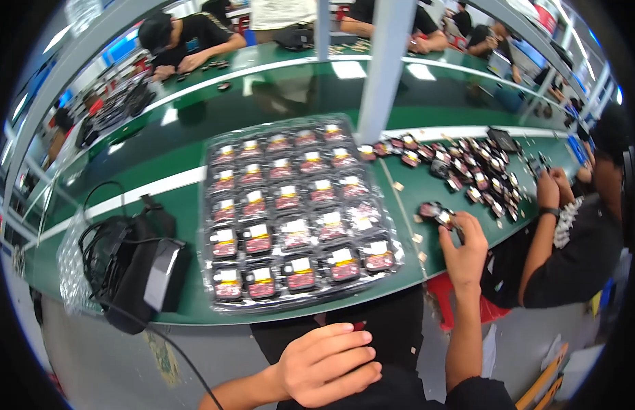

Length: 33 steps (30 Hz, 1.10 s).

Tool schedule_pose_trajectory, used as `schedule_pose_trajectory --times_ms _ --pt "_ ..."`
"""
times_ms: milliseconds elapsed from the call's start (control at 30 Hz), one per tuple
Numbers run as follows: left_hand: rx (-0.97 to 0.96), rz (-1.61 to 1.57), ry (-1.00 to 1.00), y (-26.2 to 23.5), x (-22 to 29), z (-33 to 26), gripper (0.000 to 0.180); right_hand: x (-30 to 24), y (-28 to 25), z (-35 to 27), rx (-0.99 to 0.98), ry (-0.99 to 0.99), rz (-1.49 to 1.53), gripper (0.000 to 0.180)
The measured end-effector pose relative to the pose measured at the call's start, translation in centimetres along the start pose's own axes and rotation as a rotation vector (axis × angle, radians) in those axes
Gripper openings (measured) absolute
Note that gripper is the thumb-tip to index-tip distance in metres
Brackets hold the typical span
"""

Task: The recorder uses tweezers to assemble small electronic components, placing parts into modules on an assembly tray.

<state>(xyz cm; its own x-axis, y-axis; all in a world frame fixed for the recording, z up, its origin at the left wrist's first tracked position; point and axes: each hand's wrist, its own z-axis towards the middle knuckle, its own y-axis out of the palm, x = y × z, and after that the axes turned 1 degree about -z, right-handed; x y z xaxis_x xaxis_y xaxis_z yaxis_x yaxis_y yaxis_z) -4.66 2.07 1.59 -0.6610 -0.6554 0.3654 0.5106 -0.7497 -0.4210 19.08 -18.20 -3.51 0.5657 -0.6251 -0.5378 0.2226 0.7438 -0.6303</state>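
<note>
On the green bench stands a clear plastic tray (pixel 393 236) with rows of small black square items, labelled in red, yellow and white; one packed item (pixel 300 273) sits in its front row. To the tray's right, my right hand (pixel 468 251) has its thumb and fingers closed round the edge of a small black labelled item (pixel 443 217). Another such item lies against it on the left. My left hand (pixel 328 365) hangs in front of the bench edge, fingers loosely bent and slightly apart, with nothing visible in them. Its thumb is hidden.
A loose heap of similar items (pixel 478 171) spreads at the right. There a co-worker's hands (pixel 553 184) handle something small. A black device with cables (pixel 143 266) and bubble wrap (pixel 75 266) lie at the left. A grey post (pixel 382 75) rises behind the tray.
</note>
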Motion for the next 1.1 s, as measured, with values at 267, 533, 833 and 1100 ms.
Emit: schedule_pose_trajectory --times_ms 267,533,833,1100 --pt "-0.051 -0.42 -0.471 5.3 -0.7 -2.4 0.018 -0.7 -2.2 -3.5 -0.03 0.056 0.36 0.037" --pt "0.273 -0.998 -0.883 9.3 -0.1 -4.6 0.08 -3.9 -4.4 -8.2 -0.502 0.034 0.948 0.046" --pt "0.335 -0.885 -0.845 8.7 0.0 -5.1 0.057 -4.6 -3.0 -9.7 -0.591 -0.014 0.916 0.082" --pt "0.462 -0.844 -1.055 8.3 0.3 -5.7 0.065 -5.2 -1.9 -8.4 -0.441 -0.387 0.434 0.04"
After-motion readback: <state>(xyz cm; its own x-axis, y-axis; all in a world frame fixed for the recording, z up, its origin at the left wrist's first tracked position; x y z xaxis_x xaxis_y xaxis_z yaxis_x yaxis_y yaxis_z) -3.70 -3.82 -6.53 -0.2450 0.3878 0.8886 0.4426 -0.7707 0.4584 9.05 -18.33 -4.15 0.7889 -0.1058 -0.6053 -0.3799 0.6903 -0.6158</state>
